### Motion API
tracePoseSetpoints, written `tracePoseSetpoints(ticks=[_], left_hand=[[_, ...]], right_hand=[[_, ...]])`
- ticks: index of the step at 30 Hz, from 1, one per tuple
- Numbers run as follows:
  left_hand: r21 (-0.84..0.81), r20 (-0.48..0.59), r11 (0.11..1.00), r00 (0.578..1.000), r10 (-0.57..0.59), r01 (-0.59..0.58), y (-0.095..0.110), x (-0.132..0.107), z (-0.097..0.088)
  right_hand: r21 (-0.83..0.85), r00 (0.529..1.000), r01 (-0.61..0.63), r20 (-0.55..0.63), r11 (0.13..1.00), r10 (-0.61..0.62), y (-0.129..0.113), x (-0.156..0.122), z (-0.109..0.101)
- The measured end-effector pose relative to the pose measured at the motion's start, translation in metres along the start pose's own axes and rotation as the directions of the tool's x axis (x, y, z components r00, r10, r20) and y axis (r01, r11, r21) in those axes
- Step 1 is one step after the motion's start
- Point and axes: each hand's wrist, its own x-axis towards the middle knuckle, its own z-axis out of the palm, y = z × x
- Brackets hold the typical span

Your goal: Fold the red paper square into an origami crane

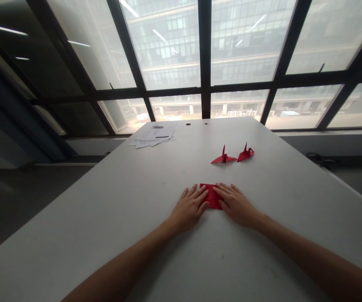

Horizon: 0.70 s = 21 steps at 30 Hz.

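Observation:
A folded red sheet of paper (211, 196) lies flat on the white table (112, 209). My left hand (190, 206) rests on the paper's left edge with fingers stretched out flat. My right hand (235, 202) presses on its right side, fingers also flat and slightly spread. Both hands are open and pressing down, not gripping. Beyond the hands stand two finished red paper cranes, one (223, 158) to the left and one (245, 153) to the right, side by side.
A loose stack of white papers (154, 135) lies at the table's far left end. Two small dark round spots (188, 124) sit near the far edge. Large windows with dark frames (205, 58) stand behind the table.

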Motion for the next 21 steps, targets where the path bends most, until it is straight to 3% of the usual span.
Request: tracePoseSetpoints(ticks=[9, 14, 21], left_hand=[[-0.090, -0.076, 0.996, 0.997, 0.008, -0.015, 0.002, -0.002, -0.004], [-0.112, -0.137, 0.992, 0.989, 0.047, -0.063, 0.005, -0.002, -0.008], [-0.104, -0.128, 0.992, 0.990, 0.060, -0.073, 0.007, -0.002, -0.011]], right_hand=[[0.024, 0.996, 0.001, -0.092, 1.000, 0.001, -0.001, -0.003, -0.002], [0.054, 0.994, 0.061, -0.099, 0.997, -0.055, 0.000, -0.003, -0.003], [0.063, 0.992, 0.061, -0.112, 0.996, -0.054, 0.000, -0.003, -0.003]])
